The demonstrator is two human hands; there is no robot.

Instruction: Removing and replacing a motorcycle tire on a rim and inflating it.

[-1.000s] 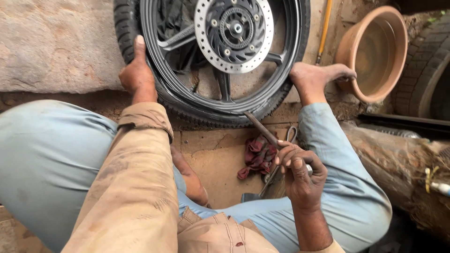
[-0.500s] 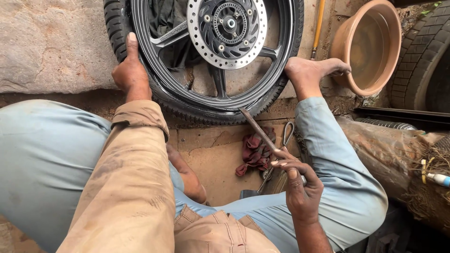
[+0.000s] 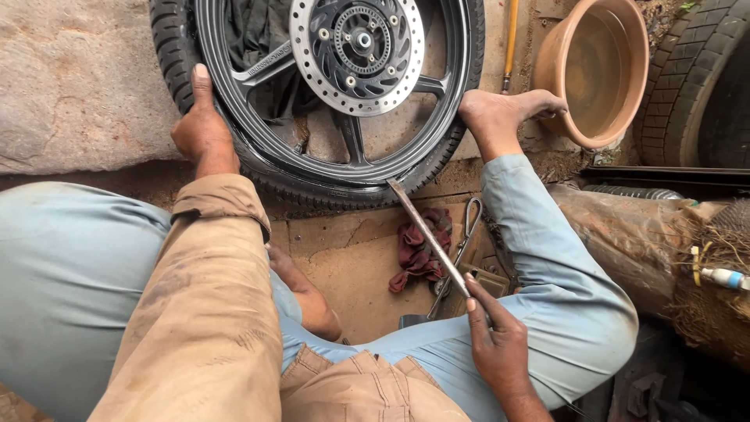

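A black motorcycle wheel (image 3: 258, 74) with a silver brake disc (image 3: 355, 39) lies flat in front of me, its tyre (image 3: 168, 39) still around the rim. My left hand (image 3: 201, 133) presses on the tyre and rim at the left side. My right hand (image 3: 496, 344) grips the lower end of a long metal tyre lever (image 3: 426, 230). The lever's tip touches the rim's near edge. My bare right foot (image 3: 500, 117) rests on the tyre's right side.
A red rag (image 3: 418, 250) and a pair of pliers (image 3: 467, 227) lie on the ground under the lever. A clay basin (image 3: 601, 70) and another tyre (image 3: 695, 78) stand at the right, and a stone slab (image 3: 78, 86) at the left.
My right hand has drawn back toward my body with the lever, whose tip stays at the rim's near edge. My left hand and my foot keep their places on the tyre.
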